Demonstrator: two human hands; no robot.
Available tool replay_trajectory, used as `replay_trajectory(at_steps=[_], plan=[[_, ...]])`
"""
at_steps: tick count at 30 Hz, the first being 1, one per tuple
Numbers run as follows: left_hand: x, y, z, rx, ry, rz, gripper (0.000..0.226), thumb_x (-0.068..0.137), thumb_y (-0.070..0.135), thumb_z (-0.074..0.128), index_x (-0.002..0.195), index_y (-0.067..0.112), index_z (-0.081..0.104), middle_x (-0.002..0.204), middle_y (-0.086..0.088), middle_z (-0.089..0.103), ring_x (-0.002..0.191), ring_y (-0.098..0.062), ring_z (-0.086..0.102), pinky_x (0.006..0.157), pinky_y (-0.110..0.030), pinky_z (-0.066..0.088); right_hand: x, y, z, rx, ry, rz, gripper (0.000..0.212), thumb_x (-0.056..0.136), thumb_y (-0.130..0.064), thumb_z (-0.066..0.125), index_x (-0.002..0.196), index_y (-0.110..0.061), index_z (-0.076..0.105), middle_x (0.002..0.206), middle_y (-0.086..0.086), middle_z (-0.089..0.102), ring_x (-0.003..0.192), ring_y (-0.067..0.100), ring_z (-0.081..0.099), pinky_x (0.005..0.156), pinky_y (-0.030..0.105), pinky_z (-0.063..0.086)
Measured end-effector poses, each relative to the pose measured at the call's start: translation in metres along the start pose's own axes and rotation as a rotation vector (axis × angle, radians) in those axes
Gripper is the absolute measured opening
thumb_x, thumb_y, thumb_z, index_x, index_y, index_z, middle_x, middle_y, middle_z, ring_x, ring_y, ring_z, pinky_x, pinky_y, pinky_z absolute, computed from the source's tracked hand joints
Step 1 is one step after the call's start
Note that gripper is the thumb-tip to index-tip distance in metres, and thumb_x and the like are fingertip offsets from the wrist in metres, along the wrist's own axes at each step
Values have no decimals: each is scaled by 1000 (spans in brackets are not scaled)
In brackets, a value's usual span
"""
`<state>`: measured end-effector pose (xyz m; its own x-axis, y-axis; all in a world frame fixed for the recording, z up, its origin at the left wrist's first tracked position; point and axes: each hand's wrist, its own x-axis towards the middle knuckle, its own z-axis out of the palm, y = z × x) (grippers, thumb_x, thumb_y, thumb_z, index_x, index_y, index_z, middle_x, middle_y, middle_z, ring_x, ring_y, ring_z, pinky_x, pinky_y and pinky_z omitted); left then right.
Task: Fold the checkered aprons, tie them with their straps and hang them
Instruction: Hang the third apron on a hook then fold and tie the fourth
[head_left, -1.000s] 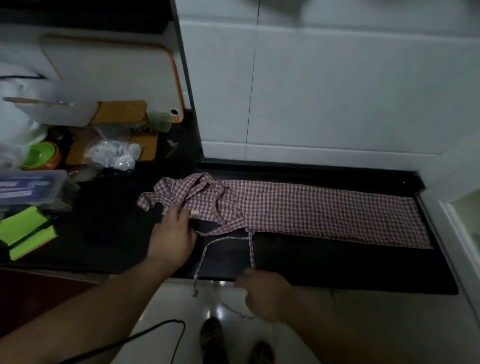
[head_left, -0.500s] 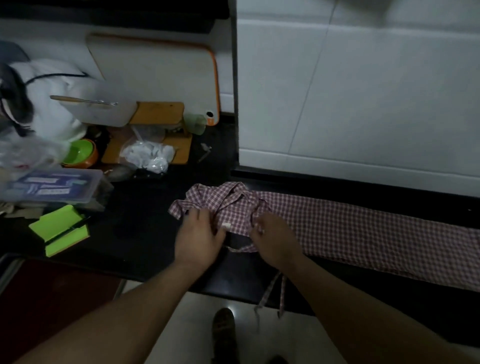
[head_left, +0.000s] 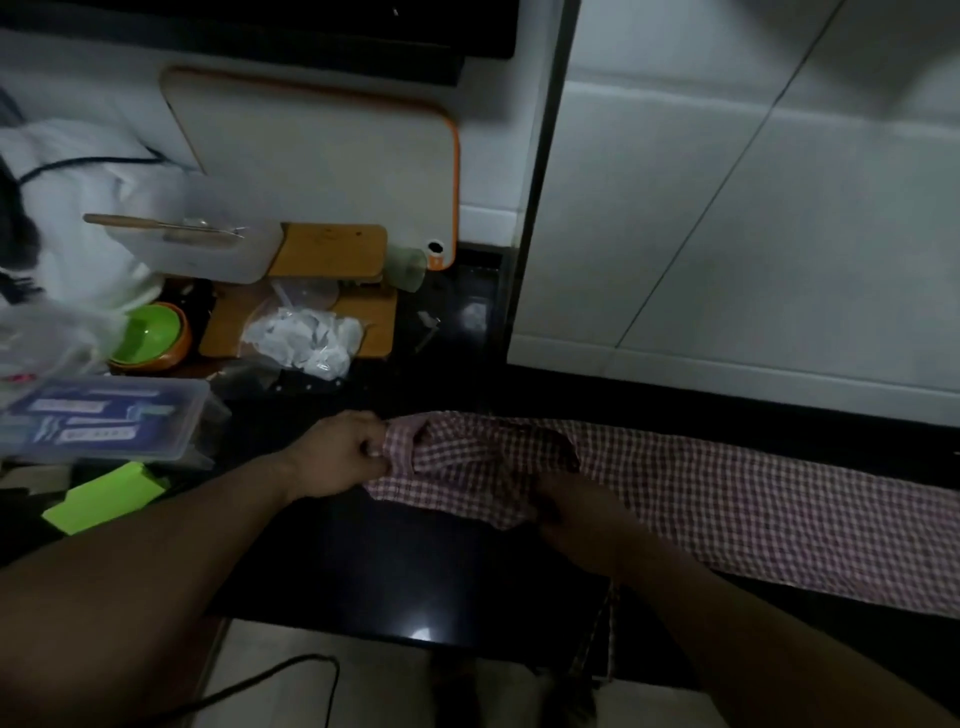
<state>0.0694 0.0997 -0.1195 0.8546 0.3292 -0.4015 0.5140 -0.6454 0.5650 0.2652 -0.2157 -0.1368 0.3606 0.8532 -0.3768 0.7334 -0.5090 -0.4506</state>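
The black countertop (head_left: 405, 561) carried the checkered apron (head_left: 753, 504), folded in a long band toward the right, its left end bunched. My left hand (head_left: 337, 457) gripped that bunched end with curled fingers. My right hand (head_left: 576, 514) pinched the near edge. The cloth seemed light, soft and limp, so I judged the edges the best hold. A strap (head_left: 597, 639) hung over the front.

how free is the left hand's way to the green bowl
Likely yes, after letting go: the left hand grips the apron, and nothing tall stands between it and the green bowl behind the clear box.
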Motion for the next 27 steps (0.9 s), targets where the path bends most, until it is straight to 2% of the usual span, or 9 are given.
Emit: replay_trajectory(at_steps=[3,8,10,13,15,18,21,25,27], plan=[[-3,1,-8,-331,263,-182,33,84,7,77,68,22,52,84,-4,58,77,-18,57,67,-29,45,11,-3,-14,217,196,221,27,96,-27,62,120,-19,57,107,-4,64,90,15,60,75,28,46],[1,-16,3,-176,258,-466,20,88,12,76,82,13,56,84,-11,67,75,-24,63,67,-34,50,26,18,-11,206,232,463,37,93,-53,63,111,-21,55,106,3,66,88,23,63,78,39,57],[3,-17,7,-86,219,-515,15,88,20,75,94,14,62,106,-16,69,91,-30,68,83,-39,58,23,19,-7,176,126,443,48,91,-58,64,120,-21,57,114,1,62,94,22,62,81,37,55],[0,-3,14,-83,419,-455,36,98,41,50,124,20,61,132,-14,54,122,-36,55,105,-50,46,15,16,3,12,144,310,70,86,-65,67,140,-25,48,133,5,53,116,27,57,95,40,51],[-1,14,17,-213,457,-358,48,98,62,37,124,30,62,129,-5,57,123,-27,54,107,-50,43,13,10,7,-71,214,198,74,88,-70,57,149,-35,37,143,3,47,129,27,50,105,44,45],[2,20,29,-103,392,-247,37,94,68,56,110,36,67,119,4,58,116,-19,54,101,-44,46,17,4,8,-218,156,71,56,101,-63,41,153,-45,35,151,-1,41,136,26,43,109,47,40],[3,14,37,49,433,-330,26,95,53,64,105,29,67,124,-5,55,121,-31,53,100,-48,46,19,0,7,-275,122,68,47,105,-56,34,149,-40,44,149,1,43,134,28,45,106,46,43],[2,9,40,-81,430,-666,80,87,63,69,143,12,42,145,-20,44,135,-43,46,106,-56,43,14,-10,7,-197,454,131,52,101,-61,45,132,-21,56,124,7,59,111,28,58,88,44,52],[6,7,42,-197,372,-654,81,86,59,74,138,4,45,138,-22,53,128,-42,54,102,-47,49,13,-8,11,-84,382,255,49,101,-57,48,130,-18,54,124,9,58,106,29,60,83,41,52]])
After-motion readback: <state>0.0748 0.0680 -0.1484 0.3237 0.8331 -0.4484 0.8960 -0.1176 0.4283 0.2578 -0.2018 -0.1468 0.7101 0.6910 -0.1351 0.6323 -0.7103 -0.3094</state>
